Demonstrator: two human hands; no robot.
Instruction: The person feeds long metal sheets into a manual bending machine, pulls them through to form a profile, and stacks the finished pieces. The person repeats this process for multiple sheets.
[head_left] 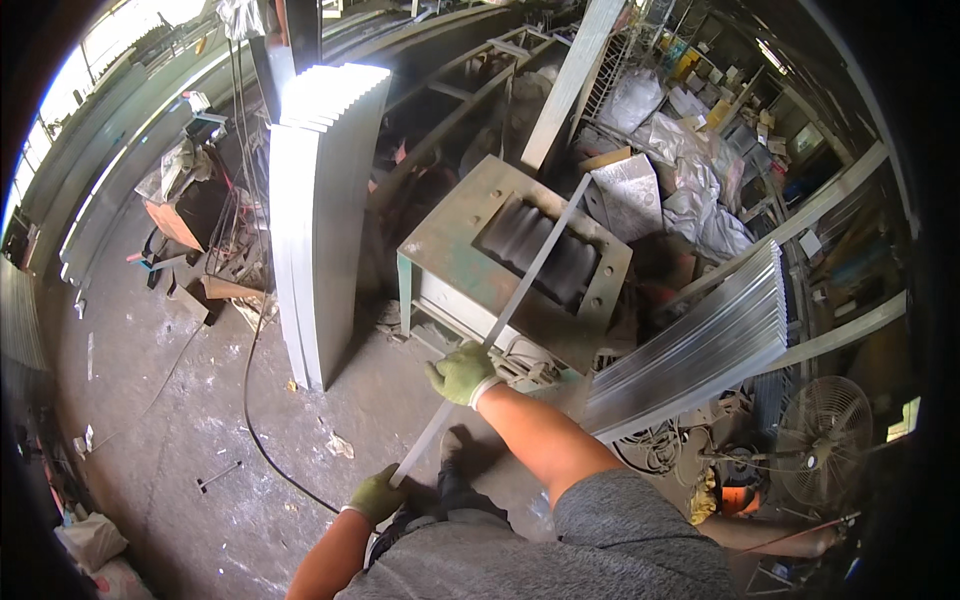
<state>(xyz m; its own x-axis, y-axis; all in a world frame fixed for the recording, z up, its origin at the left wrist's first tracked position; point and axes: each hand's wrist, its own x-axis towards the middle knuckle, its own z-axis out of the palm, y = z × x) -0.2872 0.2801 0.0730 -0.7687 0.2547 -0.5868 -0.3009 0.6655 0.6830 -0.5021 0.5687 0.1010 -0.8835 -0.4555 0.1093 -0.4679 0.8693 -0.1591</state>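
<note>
Both gloved hands hold one long flat metal strip (500, 320), fed slantwise over a roller machine (440, 235).

Left hand (378, 494), green glove: grip pressed together around the near, lower end of the strip, close to the body. Right hand (462, 374), green glove: grip wrapped shut on the strip further up, just beside the machine's front edge. The strip runs up and to the right from the left hand, across the dark ribbed rollers (540, 250) in the machine's top opening, its far end past the back of the frame. A stack of curved metal sheets (320, 210) stands on end on the concrete floor (180, 400) to the left. A second stack of bent strips (700, 340) lies right of the machine. A fan (820, 440) sits at lower right.
</note>
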